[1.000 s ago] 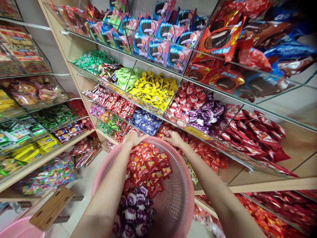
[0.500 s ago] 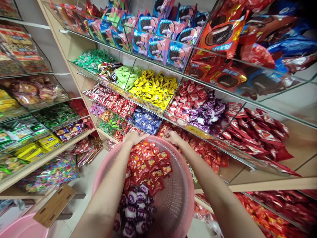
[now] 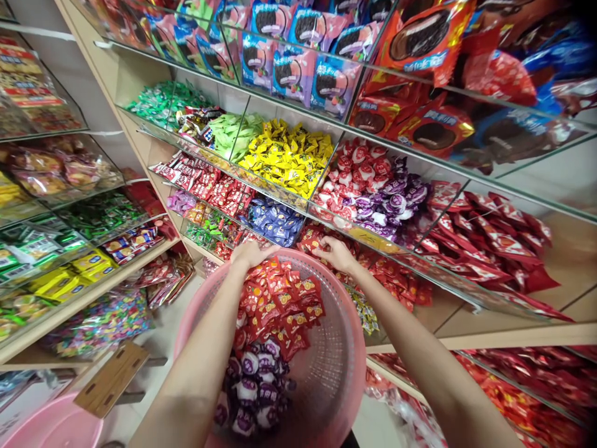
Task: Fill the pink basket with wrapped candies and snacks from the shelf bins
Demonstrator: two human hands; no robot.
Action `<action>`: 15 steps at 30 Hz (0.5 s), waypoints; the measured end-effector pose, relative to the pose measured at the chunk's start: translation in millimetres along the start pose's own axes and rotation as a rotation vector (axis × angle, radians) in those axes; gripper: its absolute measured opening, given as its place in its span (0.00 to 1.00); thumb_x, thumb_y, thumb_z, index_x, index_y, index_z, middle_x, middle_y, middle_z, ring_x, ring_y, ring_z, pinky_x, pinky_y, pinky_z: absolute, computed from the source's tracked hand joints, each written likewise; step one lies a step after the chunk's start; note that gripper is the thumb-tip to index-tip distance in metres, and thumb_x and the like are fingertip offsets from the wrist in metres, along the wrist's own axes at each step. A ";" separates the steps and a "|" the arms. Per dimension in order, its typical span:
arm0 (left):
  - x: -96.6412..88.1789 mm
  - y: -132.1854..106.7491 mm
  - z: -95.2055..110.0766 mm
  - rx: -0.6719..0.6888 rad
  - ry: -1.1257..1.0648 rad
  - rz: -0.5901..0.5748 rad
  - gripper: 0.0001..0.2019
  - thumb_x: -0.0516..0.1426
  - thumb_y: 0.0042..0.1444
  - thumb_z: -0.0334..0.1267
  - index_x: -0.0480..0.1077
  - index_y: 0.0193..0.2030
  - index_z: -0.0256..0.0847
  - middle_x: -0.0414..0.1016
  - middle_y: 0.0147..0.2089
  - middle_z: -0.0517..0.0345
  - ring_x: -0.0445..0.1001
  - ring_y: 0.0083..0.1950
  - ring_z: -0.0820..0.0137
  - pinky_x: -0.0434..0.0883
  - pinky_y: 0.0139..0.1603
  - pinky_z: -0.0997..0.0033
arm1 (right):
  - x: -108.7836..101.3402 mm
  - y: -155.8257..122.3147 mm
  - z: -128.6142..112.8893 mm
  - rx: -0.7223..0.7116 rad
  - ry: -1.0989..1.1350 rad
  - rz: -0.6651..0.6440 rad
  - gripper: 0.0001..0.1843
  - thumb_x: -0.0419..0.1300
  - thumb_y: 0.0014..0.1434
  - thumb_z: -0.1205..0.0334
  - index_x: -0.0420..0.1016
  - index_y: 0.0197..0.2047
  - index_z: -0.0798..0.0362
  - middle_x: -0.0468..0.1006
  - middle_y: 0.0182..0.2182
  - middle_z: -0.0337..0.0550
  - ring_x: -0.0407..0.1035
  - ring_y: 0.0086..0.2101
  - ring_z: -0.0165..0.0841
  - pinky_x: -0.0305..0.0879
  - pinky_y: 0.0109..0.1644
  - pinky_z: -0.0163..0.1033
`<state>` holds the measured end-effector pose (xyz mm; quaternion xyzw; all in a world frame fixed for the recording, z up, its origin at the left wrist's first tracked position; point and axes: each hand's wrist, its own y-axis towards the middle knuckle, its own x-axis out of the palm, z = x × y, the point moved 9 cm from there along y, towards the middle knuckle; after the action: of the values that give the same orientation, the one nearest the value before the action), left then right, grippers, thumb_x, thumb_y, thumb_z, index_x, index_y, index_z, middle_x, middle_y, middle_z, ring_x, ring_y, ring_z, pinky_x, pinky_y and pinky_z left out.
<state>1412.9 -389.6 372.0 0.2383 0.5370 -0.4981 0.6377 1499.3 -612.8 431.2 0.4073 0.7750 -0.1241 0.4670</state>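
A pink mesh basket point(image 3: 333, 367) is tipped toward the shelves, with red snack packets point(image 3: 280, 305) heaped at its far side and purple wrapped sweets point(image 3: 256, 389) lower down. My left hand point(image 3: 252, 253) is curled over the basket's far rim, gripping it. My right hand point(image 3: 336, 252) has come off the rim and reaches with spread fingers over the red packets in the shelf bin point(image 3: 396, 286) just beyond the basket.
Glass-fronted shelves hold yellow sweets point(image 3: 289, 158), blue sweets point(image 3: 275, 221), red and purple sweets point(image 3: 373, 196) and biscuit packs point(image 3: 293, 68). More shelves stand at left. Another pink basket point(image 3: 51, 426) and a wooden stool point(image 3: 112, 378) are on the floor.
My right hand has left the basket rim and moved slightly right, toward the red packets on the shelf. The view has shifted a little downward.
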 end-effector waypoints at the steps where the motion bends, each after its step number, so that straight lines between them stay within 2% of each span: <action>1: 0.5 0.4 -0.4 -0.004 0.001 -0.003 0.44 0.38 0.39 0.73 0.71 0.43 0.38 0.72 0.48 0.43 0.70 0.48 0.55 0.66 0.44 0.63 | -8.2 -6.8 -5.7 -0.007 0.033 0.010 0.16 0.55 0.50 0.48 0.59 0.27 0.52 0.59 0.23 0.33 0.52 0.25 0.26 0.49 0.29 0.31; 3: 1.5 1.2 -0.8 -0.006 0.002 -0.007 0.44 0.37 0.39 0.73 0.71 0.43 0.38 0.72 0.48 0.44 0.71 0.47 0.55 0.66 0.44 0.64 | -17.0 -22.5 -15.5 -0.010 0.119 -0.036 0.17 0.54 0.51 0.47 0.57 0.27 0.52 0.55 0.21 0.31 0.50 0.24 0.25 0.48 0.28 0.31; 4: 2.0 1.6 -0.8 -0.004 0.002 -0.008 0.44 0.37 0.39 0.73 0.72 0.43 0.38 0.72 0.48 0.44 0.71 0.47 0.56 0.66 0.43 0.64 | -15.6 -31.5 -19.5 -0.009 0.165 -0.105 0.18 0.54 0.51 0.46 0.56 0.27 0.52 0.53 0.21 0.31 0.49 0.23 0.25 0.48 0.27 0.31; 7: 2.5 2.0 -0.3 0.008 0.013 -0.004 0.43 0.37 0.39 0.73 0.72 0.41 0.38 0.73 0.47 0.44 0.71 0.47 0.56 0.66 0.43 0.65 | 8.3 -65.4 -25.2 0.019 0.217 -0.436 0.18 0.54 0.51 0.47 0.55 0.25 0.52 0.53 0.19 0.30 0.48 0.21 0.24 0.46 0.25 0.31; 10: 2.7 1.3 0.8 0.018 0.023 -0.007 0.43 0.37 0.40 0.73 0.72 0.41 0.38 0.72 0.48 0.45 0.71 0.47 0.56 0.66 0.44 0.65 | 38.4 -101.7 -17.0 0.073 0.003 -0.713 0.14 0.60 0.45 0.53 0.59 0.23 0.52 0.57 0.17 0.30 0.51 0.20 0.24 0.46 0.23 0.31; 13: 2.7 0.4 1.4 0.019 0.025 -0.010 0.43 0.36 0.40 0.73 0.72 0.42 0.38 0.72 0.48 0.45 0.70 0.48 0.56 0.66 0.44 0.64 | 62.9 -124.9 -6.7 0.116 -0.251 -0.835 0.10 0.63 0.37 0.64 0.63 0.18 0.53 0.58 0.14 0.32 0.53 0.19 0.25 0.47 0.22 0.32; 15: 2.4 0.2 1.3 0.019 0.025 -0.005 0.43 0.36 0.40 0.73 0.72 0.41 0.38 0.73 0.47 0.45 0.70 0.48 0.56 0.66 0.44 0.64 | 78.6 -133.2 -6.2 0.124 -0.289 -0.867 0.10 0.63 0.34 0.68 0.64 0.15 0.53 0.56 0.11 0.32 0.55 0.17 0.25 0.48 0.22 0.32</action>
<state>1413.5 -391.5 370.2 0.2490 0.5409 -0.5017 0.6275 1377.6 -653.7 344.7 0.0512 0.7918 -0.4096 0.4502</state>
